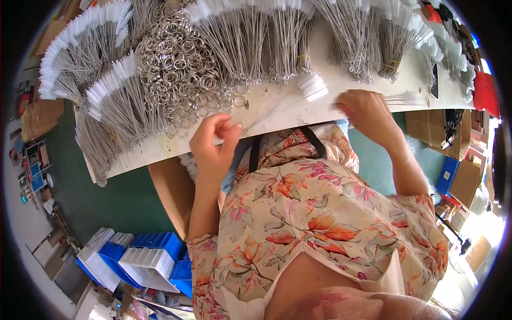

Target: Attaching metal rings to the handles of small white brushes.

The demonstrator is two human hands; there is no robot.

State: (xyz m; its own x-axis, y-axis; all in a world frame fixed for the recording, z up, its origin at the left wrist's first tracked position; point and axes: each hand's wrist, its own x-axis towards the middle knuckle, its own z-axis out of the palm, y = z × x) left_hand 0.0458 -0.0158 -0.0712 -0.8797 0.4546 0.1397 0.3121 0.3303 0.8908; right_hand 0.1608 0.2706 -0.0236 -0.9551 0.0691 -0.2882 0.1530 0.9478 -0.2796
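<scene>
My left hand (213, 143) is at the table's near edge, fingers curled, with a gap between thumb and forefinger. Right by its thumb tip is a small metal ring (244, 127) at the end of thin wire brushes (277, 106), whose white bristle heads (314, 87) lie on the table. My right hand (367, 113) is over the near edge further right, its fingertips bent together and smeared by motion. A blurred wire brush (408, 99) sticks out to the right from behind this hand, its looped end hidden by the fingers.
A heap of metal split rings (178, 56) covers the table's left middle. Bundles of white-bristled wire brushes (240, 40) lie along the back and left. Blue and white plastic crates (146, 261) stand on the green floor (120, 202); cardboard boxes (426, 127) are at right.
</scene>
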